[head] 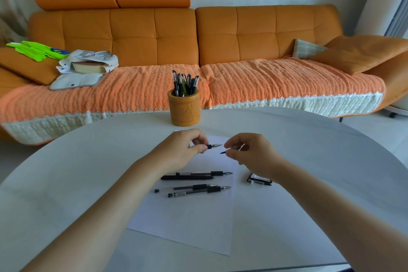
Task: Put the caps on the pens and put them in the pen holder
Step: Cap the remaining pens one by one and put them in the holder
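Left hand (183, 146) pinching uncapped black pen (213, 146), barrel mostly hidden; right hand (249, 152) pinching small dark cap (223, 152), largely concealed, above white paper sheet (187, 223).

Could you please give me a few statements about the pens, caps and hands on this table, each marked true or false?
1. The left hand holds a pen with its tip bare. True.
2. The pen holder is empty. False: several pens stand in it.
3. The right hand holds a cap near the pen's tip. True.
4. All remaining pens lie directly on the table. False: they lie on a white paper sheet.
5. Loose caps lie on the table under the right wrist. True.
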Tool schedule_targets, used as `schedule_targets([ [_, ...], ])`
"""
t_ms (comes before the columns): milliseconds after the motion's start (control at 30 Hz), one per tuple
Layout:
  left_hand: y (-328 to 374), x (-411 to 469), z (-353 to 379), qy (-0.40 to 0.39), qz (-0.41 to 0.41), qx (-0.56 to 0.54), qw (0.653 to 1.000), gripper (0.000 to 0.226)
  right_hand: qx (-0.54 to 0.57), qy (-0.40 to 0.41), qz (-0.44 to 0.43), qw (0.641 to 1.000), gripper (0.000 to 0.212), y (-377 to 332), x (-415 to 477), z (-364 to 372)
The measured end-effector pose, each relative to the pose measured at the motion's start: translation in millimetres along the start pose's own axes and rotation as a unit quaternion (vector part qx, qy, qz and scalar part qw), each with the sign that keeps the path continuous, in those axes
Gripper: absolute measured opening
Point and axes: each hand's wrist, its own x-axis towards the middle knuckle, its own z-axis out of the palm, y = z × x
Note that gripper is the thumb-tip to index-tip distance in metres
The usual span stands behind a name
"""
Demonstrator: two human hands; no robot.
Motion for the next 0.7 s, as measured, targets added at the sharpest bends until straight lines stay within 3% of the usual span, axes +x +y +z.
schedule_targets([
  [300,4,-1,1,-0.017,-0.006,-0.018,1.0,0.006,0.054,0.012,0.023,0.998,0.012,-11,-6,0],
  [500,12,-2,2,-0.054,-0.015,0.032,0.998,0.019,0.044,-0.002,0.008,0.999,0.011,-16,-11,1],
  [700,13,-4,-1,-0.016,0.015,-0.003,1.0,0.017,0.111,0.033,0.002,0.993,0.006,-15,-15,10],
])
